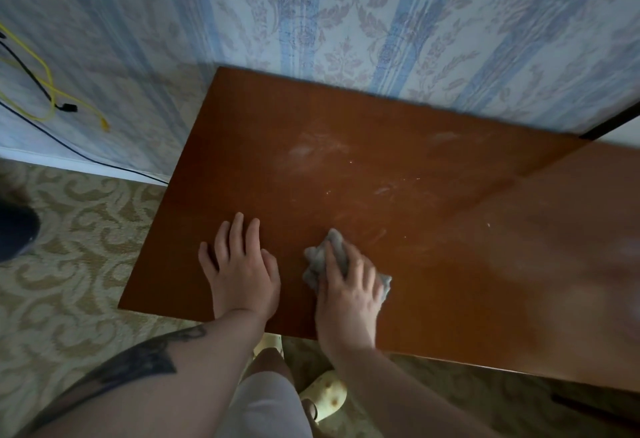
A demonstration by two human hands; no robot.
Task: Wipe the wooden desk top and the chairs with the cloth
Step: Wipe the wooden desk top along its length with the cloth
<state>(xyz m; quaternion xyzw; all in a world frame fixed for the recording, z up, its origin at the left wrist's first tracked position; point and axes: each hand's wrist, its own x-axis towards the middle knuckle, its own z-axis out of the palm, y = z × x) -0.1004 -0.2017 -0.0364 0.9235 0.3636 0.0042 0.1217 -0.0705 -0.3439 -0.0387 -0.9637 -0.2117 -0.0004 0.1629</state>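
Observation:
The reddish-brown wooden desk top (346, 119) stands against the wallpapered wall, with pale dusty smears across its middle and right. My left hand (240, 269) lies flat on the wood near the front edge, fingers spread, holding nothing. Just to its right, my right hand (349, 294) presses down on a crumpled grey cloth (323, 252), which sticks out past my fingertips and at the right side of my hand. No chair can be made out in the head view.
Yellow and black cables (45, 91) hang on the wall at the left above a white baseboard. Patterned beige carpet (69, 264) covers the floor left of the desk. A dark object (15, 230) sits at the left edge. My feet in light slippers (323, 394) stand under the front edge.

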